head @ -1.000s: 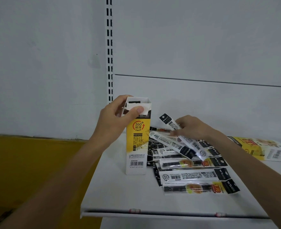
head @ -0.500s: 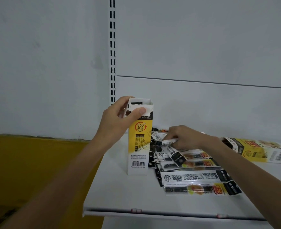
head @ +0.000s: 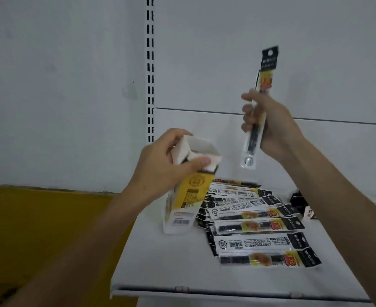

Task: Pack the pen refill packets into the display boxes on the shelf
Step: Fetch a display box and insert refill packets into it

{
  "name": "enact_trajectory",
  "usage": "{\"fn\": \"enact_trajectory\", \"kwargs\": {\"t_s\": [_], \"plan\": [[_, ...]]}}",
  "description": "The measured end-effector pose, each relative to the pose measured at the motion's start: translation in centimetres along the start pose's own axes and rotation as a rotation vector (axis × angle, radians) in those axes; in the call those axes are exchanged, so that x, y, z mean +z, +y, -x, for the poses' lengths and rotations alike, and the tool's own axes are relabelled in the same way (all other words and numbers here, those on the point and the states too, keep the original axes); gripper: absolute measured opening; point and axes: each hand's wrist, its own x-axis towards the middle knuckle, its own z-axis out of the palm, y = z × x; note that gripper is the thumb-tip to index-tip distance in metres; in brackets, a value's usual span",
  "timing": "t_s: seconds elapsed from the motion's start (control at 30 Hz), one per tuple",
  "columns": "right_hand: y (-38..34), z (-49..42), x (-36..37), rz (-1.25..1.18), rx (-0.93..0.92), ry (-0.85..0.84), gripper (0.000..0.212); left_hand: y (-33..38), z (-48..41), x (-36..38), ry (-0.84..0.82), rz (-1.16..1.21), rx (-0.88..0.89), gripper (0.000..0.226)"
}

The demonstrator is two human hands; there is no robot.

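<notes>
A yellow and white display box (head: 188, 202) stands tilted on the white shelf (head: 160, 262), its open top leaning toward the right. My left hand (head: 160, 167) grips it near the open top, thumb on the front flap. My right hand (head: 269, 125) is raised above the shelf and grips one pen refill packet (head: 259, 103) nearly upright, black header up, its lower end hanging to the right of the box mouth. Several more refill packets (head: 253, 222) lie in a loose pile on the shelf to the right of the box.
Another box (head: 302, 207) lies flat behind my right forearm, mostly hidden. A slotted upright (head: 150, 69) runs up the white back panel. The shelf's front edge (head: 227, 292) is near me. A yellow surface (head: 38, 229) lies to the left, below shelf level.
My right hand has risen from the pile with one packet and turned it upright. My left hand has tipped the box toward the right.
</notes>
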Motion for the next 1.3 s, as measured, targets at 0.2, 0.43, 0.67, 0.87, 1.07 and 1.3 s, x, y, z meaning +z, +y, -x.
{"fn": "enact_trajectory", "kwargs": {"t_s": [0.2,0.43,0.67,0.87,1.07,1.3], "plan": [[-2.4,1.8,4.2,-0.340,-0.061,-0.274,0.021,-0.2,0.6,-0.2,-0.104,0.057,-0.028,0.051],[1.1,3.0,6.4,0.176,-0.198,-0.417,0.017,-0.4,0.9,-0.8,-0.118,0.132,-0.011,0.053],[1.7,3.5,4.5,0.364,-0.070,-0.561,0.032,-1.0,1.1,-1.4,-0.065,0.110,-0.063,0.055],[1.8,2.8,1.5,0.646,-0.209,-0.298,0.013,-2.0,1.3,-0.6,-0.045,0.103,-0.108,0.041],[8.3,2.0,-6.0,1.513,0.099,-0.476,0.022,-2.3,1.3,0.9,0.025,0.134,-0.125,0.021],[11.6,1.8,-7.8,1.506,0.216,-0.364,0.042,-2.3,1.5,1.2,0.045,0.138,-0.144,0.022]]}}
